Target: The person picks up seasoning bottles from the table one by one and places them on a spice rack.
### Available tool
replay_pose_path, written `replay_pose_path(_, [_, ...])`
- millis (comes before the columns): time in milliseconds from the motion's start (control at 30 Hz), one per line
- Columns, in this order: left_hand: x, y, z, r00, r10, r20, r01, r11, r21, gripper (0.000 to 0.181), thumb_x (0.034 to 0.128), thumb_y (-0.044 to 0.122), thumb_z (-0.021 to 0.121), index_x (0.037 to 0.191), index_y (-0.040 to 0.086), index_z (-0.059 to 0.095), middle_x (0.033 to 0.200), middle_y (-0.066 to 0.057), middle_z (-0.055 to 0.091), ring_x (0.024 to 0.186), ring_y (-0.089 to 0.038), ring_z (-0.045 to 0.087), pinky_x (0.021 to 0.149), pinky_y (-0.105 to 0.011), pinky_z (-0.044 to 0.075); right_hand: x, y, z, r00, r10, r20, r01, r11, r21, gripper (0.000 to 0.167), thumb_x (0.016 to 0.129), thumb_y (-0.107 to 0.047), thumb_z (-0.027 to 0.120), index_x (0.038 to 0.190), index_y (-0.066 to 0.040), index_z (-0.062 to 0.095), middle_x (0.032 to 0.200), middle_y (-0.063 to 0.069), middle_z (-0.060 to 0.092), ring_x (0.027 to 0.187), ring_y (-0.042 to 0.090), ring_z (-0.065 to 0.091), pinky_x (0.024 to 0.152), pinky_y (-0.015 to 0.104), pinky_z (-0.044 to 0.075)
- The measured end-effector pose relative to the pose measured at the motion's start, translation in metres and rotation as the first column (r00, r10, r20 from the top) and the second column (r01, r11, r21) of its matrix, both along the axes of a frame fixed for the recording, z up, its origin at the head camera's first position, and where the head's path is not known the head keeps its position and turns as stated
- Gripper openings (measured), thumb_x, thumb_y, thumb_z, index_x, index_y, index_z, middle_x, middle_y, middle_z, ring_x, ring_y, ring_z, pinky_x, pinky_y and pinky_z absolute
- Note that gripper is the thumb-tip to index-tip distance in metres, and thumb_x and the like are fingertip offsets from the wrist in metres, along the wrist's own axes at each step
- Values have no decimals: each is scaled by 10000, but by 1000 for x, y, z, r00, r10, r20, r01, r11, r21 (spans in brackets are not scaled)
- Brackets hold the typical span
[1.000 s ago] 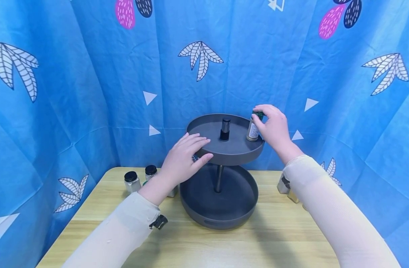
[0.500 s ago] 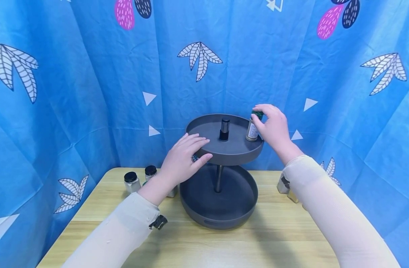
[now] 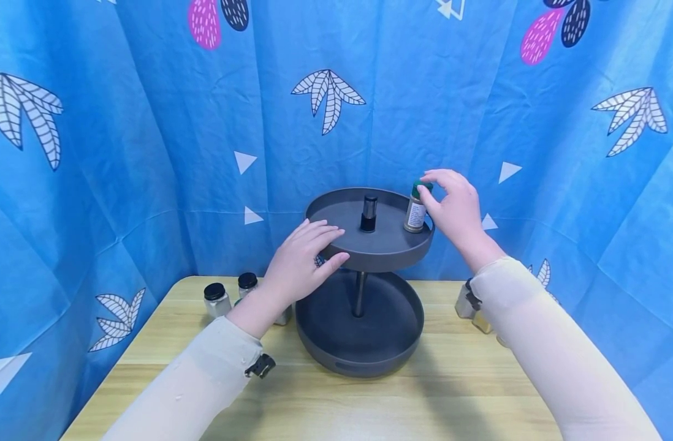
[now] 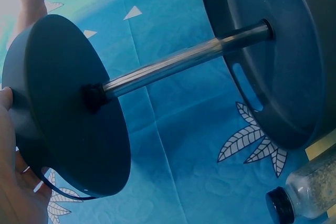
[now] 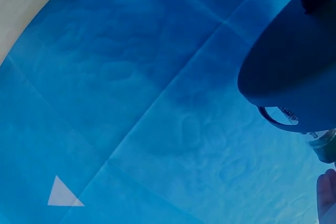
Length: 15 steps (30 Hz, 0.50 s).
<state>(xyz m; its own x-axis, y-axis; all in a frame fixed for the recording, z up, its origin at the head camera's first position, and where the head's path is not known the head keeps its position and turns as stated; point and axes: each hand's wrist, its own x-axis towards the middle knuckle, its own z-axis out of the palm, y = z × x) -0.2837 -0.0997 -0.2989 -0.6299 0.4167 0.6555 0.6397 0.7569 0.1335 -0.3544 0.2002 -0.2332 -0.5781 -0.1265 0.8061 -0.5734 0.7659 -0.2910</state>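
A dark grey two-tier round stand has an upper tray [image 3: 380, 260] and a lower tray [image 3: 364, 366]. On the upper tray's right side, a green-capped bottle [image 3: 415, 214] stands upright. The right hand [image 3: 455, 208] is beside its cap with thumb and fingers parted; the right wrist view shows a small gap between the cap [image 5: 326, 152] and the hand [image 5: 326, 192]. At the upper tray's left edge rests the left hand [image 3: 300, 263], fingers extended; in the left wrist view this hand [image 4: 21, 198] touches the tray's outer wall [image 4: 21, 114].
Black-capped jars [image 3: 217, 300] stand on the wooden table [image 3: 325, 410] left of the stand, partly behind the left arm. More jars [image 3: 464, 303] are at the right, partly behind the right sleeve. A black post [image 3: 368, 214] rises mid-tray. Behind hangs a blue patterned curtain [image 3: 204, 184].
The right hand's fingers have loosened from the green cap and the hand has moved slightly right. The bottle stays on the upper tray; the left hand has stayed in place.
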Motion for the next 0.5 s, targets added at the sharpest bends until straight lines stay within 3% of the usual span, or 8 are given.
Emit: replay_pose_path(500, [-2,0,0,1000,-15,-5,15,1000,2,523,979,487,600,1374,145,625,1388,-35,611,1398,-228,443,1235,-418,212,9,8,-5,998,27,-59,-29,999,-34,215,948,-153,693,1115,-24,738,1190,126,700,1176,299,609,1027,505,478])
